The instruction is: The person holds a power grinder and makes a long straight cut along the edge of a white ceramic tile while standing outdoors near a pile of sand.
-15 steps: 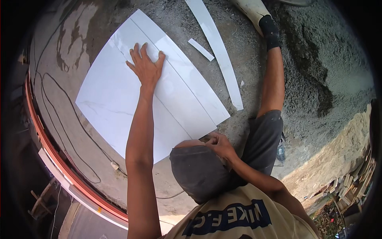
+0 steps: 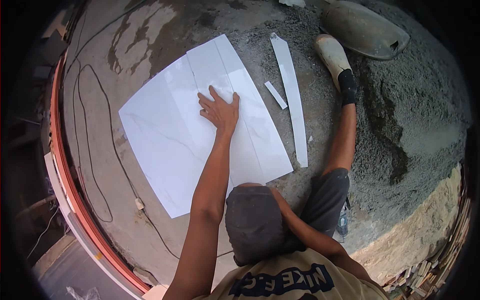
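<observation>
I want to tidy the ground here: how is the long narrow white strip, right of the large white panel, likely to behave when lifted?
The long white strip may be fragile: it is slender for its length, with an uneven far end. It is probably fairly stiff, as its edges look crisp. Its smooth-looking face could be slippery.

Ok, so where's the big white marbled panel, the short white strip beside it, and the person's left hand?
White marbled panel (image 2: 157,140): head view, on its bare surface left of the hand.
Short white strip (image 2: 276,95): head view, halfway along its length.
Left hand (image 2: 220,112): head view, on the back of the hand.
</observation>
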`<state>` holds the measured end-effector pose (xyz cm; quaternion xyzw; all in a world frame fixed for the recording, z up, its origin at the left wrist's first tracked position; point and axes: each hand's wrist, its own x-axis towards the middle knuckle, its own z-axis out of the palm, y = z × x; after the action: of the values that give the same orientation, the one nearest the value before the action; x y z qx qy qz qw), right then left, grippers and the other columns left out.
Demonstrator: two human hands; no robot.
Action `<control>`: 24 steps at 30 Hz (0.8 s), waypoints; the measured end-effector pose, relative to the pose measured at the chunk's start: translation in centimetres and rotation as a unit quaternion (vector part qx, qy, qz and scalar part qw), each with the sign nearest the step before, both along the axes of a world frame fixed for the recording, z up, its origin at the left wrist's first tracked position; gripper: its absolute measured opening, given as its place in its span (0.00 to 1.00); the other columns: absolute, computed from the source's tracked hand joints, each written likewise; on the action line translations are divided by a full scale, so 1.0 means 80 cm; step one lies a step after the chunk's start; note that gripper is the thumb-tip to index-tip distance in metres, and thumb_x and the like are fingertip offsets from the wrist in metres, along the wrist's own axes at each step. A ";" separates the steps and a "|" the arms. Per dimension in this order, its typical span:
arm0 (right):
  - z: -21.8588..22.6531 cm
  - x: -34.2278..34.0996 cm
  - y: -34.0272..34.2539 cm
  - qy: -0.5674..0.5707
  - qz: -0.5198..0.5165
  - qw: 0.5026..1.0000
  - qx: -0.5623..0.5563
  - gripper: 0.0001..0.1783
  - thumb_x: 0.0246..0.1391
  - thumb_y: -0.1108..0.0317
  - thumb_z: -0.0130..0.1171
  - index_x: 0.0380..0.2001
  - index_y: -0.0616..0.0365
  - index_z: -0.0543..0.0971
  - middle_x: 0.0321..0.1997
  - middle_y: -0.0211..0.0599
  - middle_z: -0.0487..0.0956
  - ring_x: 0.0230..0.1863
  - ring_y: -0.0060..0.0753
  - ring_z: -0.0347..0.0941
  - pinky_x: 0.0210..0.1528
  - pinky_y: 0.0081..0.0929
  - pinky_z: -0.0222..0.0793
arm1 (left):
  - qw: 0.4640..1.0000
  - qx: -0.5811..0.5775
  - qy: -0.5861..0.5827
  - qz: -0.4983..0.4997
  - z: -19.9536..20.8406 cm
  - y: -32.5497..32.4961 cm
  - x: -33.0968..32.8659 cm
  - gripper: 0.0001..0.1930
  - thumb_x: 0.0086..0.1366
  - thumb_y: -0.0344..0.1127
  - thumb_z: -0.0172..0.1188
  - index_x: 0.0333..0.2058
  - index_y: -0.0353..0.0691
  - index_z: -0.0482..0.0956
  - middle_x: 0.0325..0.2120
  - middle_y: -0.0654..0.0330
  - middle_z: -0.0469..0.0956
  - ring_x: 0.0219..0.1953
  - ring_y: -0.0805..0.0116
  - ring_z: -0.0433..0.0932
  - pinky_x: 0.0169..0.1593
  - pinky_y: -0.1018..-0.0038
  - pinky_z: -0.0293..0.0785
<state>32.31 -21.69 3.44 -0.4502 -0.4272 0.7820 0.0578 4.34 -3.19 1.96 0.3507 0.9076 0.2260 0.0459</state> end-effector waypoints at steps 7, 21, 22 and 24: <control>-0.047 0.015 0.000 0.119 0.024 0.989 0.082 0.16 0.54 0.72 0.65 0.46 0.65 0.81 0.33 0.30 0.82 0.34 0.15 0.73 0.36 0.19 0.70 | 0.999 -0.021 -0.006 0.032 0.021 -0.005 -0.023 0.47 0.49 0.53 0.72 0.62 0.35 0.61 0.63 0.40 0.57 0.60 0.40 0.61 0.56 0.43 0.59; 0.032 0.002 0.083 -0.052 -0.033 0.989 0.137 0.16 0.53 0.75 0.69 0.45 0.69 0.81 0.29 0.28 0.81 0.27 0.14 0.72 0.30 0.15 0.68 | 0.996 -0.019 0.002 0.092 0.013 -0.102 -0.104 0.44 0.49 0.56 0.72 0.60 0.38 0.68 0.63 0.45 0.61 0.63 0.42 0.59 0.59 0.46 0.55; 0.035 -0.005 0.092 -0.059 -0.045 0.985 0.154 0.16 0.53 0.74 0.69 0.44 0.69 0.82 0.29 0.30 0.82 0.27 0.14 0.73 0.30 0.16 0.68 | 0.997 -0.013 0.008 0.080 0.012 -0.104 -0.103 0.44 0.48 0.56 0.72 0.60 0.38 0.68 0.64 0.42 0.59 0.64 0.41 0.56 0.60 0.47 0.53; 0.034 -0.023 0.106 -0.066 -0.055 0.981 0.172 0.15 0.53 0.73 0.69 0.43 0.70 0.82 0.29 0.31 0.82 0.27 0.15 0.73 0.30 0.17 0.68 | 0.994 -0.004 0.006 0.107 0.008 -0.113 -0.086 0.44 0.49 0.57 0.72 0.61 0.39 0.69 0.64 0.40 0.57 0.65 0.41 0.55 0.61 0.46 0.52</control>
<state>30.50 -13.23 6.17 -0.5068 -0.5328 0.6610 0.1496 -2.53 -12.25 2.59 0.2524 0.9412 0.2242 0.0173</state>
